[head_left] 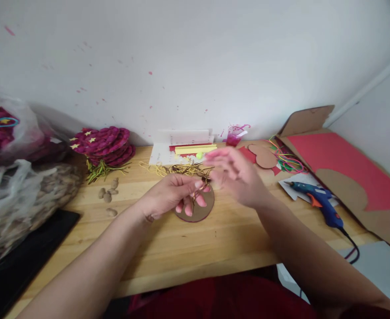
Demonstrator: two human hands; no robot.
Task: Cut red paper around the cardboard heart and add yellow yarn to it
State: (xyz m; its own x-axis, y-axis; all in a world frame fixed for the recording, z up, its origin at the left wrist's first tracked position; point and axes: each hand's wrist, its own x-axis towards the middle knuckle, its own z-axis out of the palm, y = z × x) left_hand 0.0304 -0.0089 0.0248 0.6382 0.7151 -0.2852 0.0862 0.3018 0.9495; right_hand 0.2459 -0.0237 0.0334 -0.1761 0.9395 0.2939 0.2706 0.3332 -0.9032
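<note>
My left hand sits a little left of centre, palm turned inward, thumb and index fingertip pinched on a thin yarn strand, other fingers loosely curled below. The strand is up in the air, over the cardboard disc lying flat on the wooden table. My right hand hangs just beside it, slightly higher, fingers bent toward the left fingertips; it's blurred, so I can't tell whether those fingers grip an end or are free. Both forearms reach in from the lower corners and converge, wrists off the tabletop, left wrist a bit bent. For handling this strand well, I'd hold the left pinch steady as the anchor and let the right do the fine work, with light, even tension so nothing slips or knots badly. I'd pinch close to the working point, since long loose ends likely snag on the yarn tangle just behind. Resting the wrists on the table might cut the shake. Main risk, my guess: dropping a thin end between fingertips. Glue gun is well off to the right, not touched.
</note>
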